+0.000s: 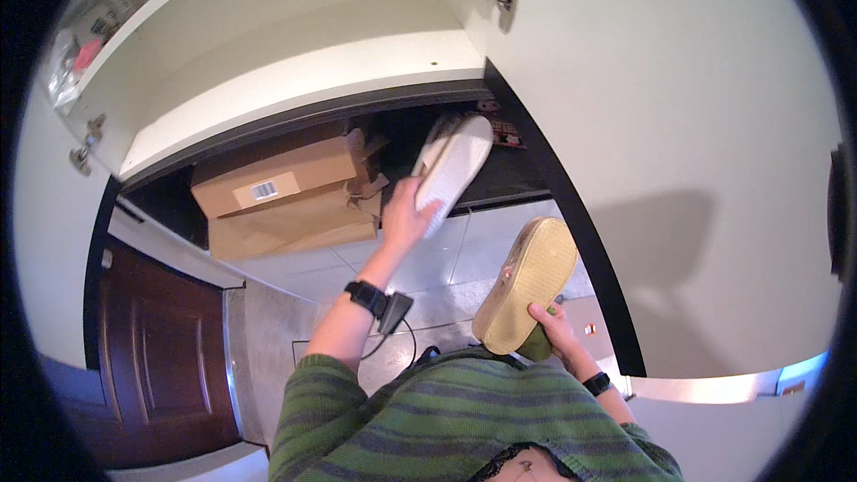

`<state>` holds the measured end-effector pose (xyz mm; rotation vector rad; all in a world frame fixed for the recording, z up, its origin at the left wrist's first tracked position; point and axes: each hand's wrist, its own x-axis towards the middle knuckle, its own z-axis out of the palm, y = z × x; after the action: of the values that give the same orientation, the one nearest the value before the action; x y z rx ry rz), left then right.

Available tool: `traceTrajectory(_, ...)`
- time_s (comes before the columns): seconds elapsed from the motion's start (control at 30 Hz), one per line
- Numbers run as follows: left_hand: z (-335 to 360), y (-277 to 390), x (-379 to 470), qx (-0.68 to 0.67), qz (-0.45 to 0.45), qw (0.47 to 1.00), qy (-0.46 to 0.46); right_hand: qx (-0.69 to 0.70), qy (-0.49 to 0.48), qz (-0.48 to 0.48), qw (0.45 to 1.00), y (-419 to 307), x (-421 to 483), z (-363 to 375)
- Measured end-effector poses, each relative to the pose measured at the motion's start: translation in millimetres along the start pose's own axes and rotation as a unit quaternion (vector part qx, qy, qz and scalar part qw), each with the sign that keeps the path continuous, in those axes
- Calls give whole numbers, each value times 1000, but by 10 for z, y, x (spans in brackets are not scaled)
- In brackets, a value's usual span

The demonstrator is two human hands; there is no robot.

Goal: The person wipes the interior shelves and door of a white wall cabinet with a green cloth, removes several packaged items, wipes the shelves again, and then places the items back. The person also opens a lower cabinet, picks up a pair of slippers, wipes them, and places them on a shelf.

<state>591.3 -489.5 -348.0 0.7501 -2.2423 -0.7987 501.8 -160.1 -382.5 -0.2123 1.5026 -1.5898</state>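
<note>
My left hand (pixel 406 214) grips a shoe with a white sole (pixel 458 164) by one end, reaching over the dark lower compartment of the cabinet. The sole faces up and the far end is over the compartment; whether it touches anything inside cannot be told. Closer to my body, my right hand (pixel 554 331) holds a second shoe with a yellowish sole (pixel 535 281) by its near end, sole turned towards the camera. Something green shows beneath that hand. The uppers of both shoes are mostly hidden.
An opened cardboard box (pixel 281 177) with brown paper lies left in the compartment. A white shelf (pixel 294 97) spans above. An open white cabinet door (pixel 683 147) with a black edge stands at the right. A dark red-brown panelled door (pixel 167 355) is at lower left.
</note>
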Motion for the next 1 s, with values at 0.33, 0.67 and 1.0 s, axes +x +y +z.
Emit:
traceTrajectory(0.33, -35, 412, -1318, -295, -66, 945, -122, 40, -203, 36, 978, -188, 412, 338)
traceTrajectory(0.67, -296, 749, -1884, -288, -137, 947, -47, -40, -247, 39, 968, -213, 352, 550)
traceTrajectory(1.0, -228, 1240, -2309, -128, -175, 969, 116, -187, -336, -36, 922, -233, 309, 801)
